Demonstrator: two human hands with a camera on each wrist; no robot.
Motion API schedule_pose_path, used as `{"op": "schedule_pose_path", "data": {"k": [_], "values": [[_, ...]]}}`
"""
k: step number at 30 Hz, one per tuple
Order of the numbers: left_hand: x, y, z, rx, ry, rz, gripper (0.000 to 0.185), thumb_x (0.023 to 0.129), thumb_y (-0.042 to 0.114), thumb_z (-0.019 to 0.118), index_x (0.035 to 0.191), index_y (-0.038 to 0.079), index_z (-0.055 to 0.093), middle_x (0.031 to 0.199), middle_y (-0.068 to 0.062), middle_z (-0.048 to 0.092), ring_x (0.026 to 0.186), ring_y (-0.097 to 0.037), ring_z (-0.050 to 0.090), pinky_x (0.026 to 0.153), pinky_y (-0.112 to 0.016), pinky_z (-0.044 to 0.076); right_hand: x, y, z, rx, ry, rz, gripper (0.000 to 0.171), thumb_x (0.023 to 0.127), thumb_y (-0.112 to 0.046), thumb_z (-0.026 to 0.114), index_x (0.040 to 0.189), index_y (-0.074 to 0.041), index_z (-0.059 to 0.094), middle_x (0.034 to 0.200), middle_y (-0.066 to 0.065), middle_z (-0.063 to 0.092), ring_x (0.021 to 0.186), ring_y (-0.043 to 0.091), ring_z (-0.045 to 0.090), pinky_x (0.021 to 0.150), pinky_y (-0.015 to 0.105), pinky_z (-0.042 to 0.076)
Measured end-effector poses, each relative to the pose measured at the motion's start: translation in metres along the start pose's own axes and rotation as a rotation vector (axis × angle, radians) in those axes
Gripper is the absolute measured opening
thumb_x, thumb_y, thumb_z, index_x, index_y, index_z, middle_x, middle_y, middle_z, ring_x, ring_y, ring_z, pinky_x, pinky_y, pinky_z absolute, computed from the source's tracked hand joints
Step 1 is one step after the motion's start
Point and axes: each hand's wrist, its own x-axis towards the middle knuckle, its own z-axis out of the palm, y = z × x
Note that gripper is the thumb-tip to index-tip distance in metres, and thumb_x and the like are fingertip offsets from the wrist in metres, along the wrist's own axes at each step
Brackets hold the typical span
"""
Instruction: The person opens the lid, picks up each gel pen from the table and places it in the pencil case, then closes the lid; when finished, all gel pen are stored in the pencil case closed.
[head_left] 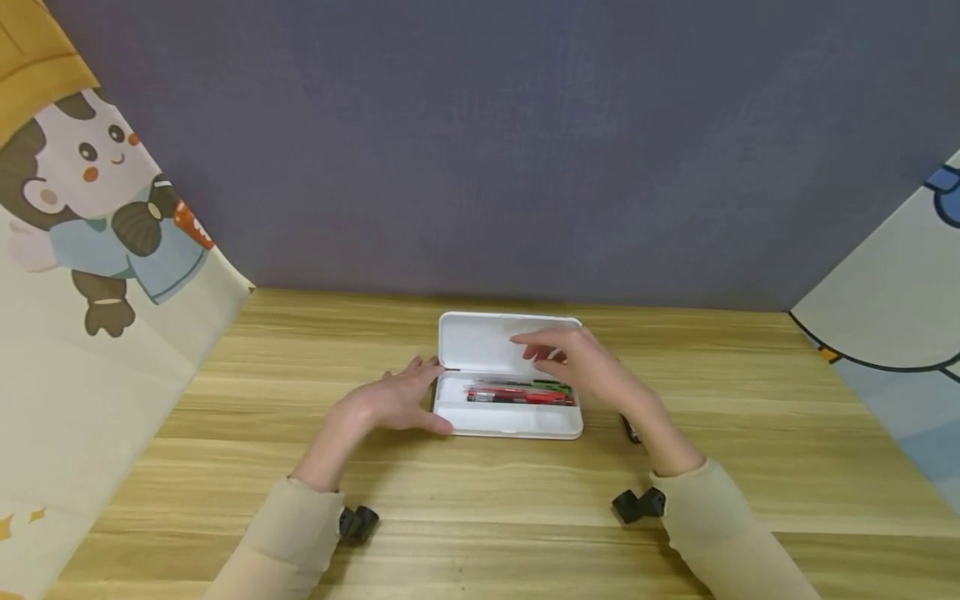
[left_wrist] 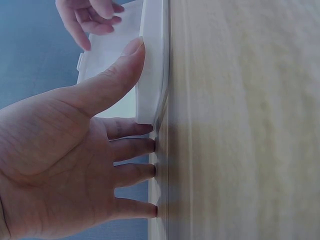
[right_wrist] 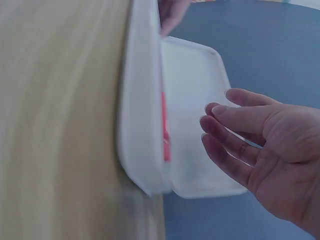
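Note:
A white pencil case (head_left: 517,432) lies open on the wooden table (head_left: 480,500), its lid (head_left: 480,342) raised at the back. Red, green and black pens (head_left: 517,393) lie in its tray. My left hand (head_left: 412,396) rests at the case's left end. Its thumb (left_wrist: 115,70) presses against the case's wall (left_wrist: 152,60) and its straight fingertips (left_wrist: 147,150) touch the table. My right hand (head_left: 558,357) hovers over the tray with relaxed fingers (right_wrist: 225,135) just in front of the lid's inner face (right_wrist: 192,110). It holds nothing.
A small dark object (head_left: 630,429) lies on the table, partly hidden by my right wrist. A grey wall (head_left: 525,150) stands behind the table. Cartoon-printed cloth panels (head_left: 90,275) close in the left and right sides.

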Motion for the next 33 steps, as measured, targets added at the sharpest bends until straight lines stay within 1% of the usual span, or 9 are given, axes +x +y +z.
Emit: {"op": "schedule_pose_path", "data": {"k": [3,8,12,15,17,22,28,30,33], "values": [[0.001,0.000,0.000,-0.002,-0.003,0.003,0.102,0.087,0.047,0.080,0.163,0.007,0.024,0.173,-0.019,0.013,0.162,-0.041,0.007,0.127,-0.072,0.010,-0.009,0.004,-0.011,0.023,0.038,0.024,0.044,0.095,0.000,0.069,0.137,-0.010,0.067,0.110,0.011,0.078,0.099,0.021,0.073,0.084,0.036,0.064],[0.001,0.001,0.000,-0.007,-0.009,0.003,0.101,0.087,0.046,0.079,0.163,0.008,0.024,0.174,-0.019,0.012,0.162,-0.040,0.007,0.127,-0.071,0.009,-0.028,0.014,-0.029,0.058,0.096,0.074,0.041,0.096,-0.001,0.068,0.136,-0.010,0.068,0.108,0.011,0.078,0.098,0.020,0.072,0.081,0.031,0.063],[0.002,0.001,0.000,0.000,-0.008,0.006,0.101,0.088,0.046,0.079,0.163,0.007,0.025,0.173,-0.019,0.013,0.162,-0.040,0.007,0.127,-0.071,0.011,-0.046,0.028,-0.038,0.017,0.117,0.113,0.041,0.095,-0.002,0.069,0.136,-0.008,0.067,0.106,0.012,0.078,0.095,0.020,0.072,0.078,0.029,0.062],[0.002,0.001,0.000,0.004,-0.003,0.010,0.100,0.088,0.045,0.079,0.163,0.007,0.025,0.173,-0.020,0.013,0.161,-0.041,0.008,0.126,-0.072,0.011,-0.060,0.039,-0.043,-0.020,0.095,0.157,0.046,0.095,-0.003,0.071,0.140,-0.006,0.063,0.109,0.015,0.077,0.097,0.023,0.072,0.077,0.028,0.061],[0.002,0.001,0.000,0.004,-0.002,0.011,0.099,0.088,0.045,0.079,0.162,0.008,0.026,0.173,-0.021,0.013,0.161,-0.042,0.008,0.126,-0.073,0.011,-0.069,0.046,-0.045,-0.011,0.067,0.188,0.051,0.094,-0.004,0.071,0.143,-0.004,0.059,0.113,0.017,0.076,0.099,0.026,0.072,0.077,0.027,0.061],[0.001,0.001,0.000,-0.001,-0.005,0.003,0.099,0.088,0.045,0.079,0.163,0.009,0.025,0.173,-0.019,0.013,0.162,-0.041,0.007,0.127,-0.071,0.010,-0.085,0.062,-0.049,0.081,0.023,0.271,0.063,0.092,-0.006,0.075,0.150,0.001,0.049,0.121,0.025,0.071,0.104,0.035,0.071,0.076,0.023,0.060],[-0.001,0.001,0.000,-0.001,-0.001,0.009,0.098,0.087,0.045,0.079,0.162,0.009,0.027,0.173,-0.020,0.014,0.161,-0.042,0.008,0.126,-0.072,0.011,-0.091,0.070,-0.051,0.223,-0.052,0.426,0.080,0.091,-0.013,0.078,0.157,0.004,0.035,0.128,0.032,0.062,0.112,0.039,0.068,0.080,0.025,0.060],[-0.001,0.001,-0.001,-0.003,0.000,0.011,0.099,0.087,0.045,0.079,0.162,0.009,0.026,0.173,-0.021,0.014,0.161,-0.043,0.008,0.126,-0.073,0.010,-0.091,0.070,-0.049,0.232,-0.074,0.457,0.085,0.089,-0.015,0.080,0.157,0.005,0.033,0.129,0.032,0.061,0.112,0.037,0.067,0.081,0.024,0.060],[0.000,0.000,0.000,-0.008,-0.004,0.006,0.100,0.088,0.046,0.079,0.163,0.009,0.024,0.173,-0.020,0.013,0.161,-0.042,0.007,0.127,-0.072,0.009,-0.090,0.069,-0.046,0.235,-0.094,0.495,0.089,0.086,-0.014,0.083,0.157,0.006,0.032,0.130,0.032,0.059,0.110,0.034,0.066,0.079,0.023,0.059]]}}
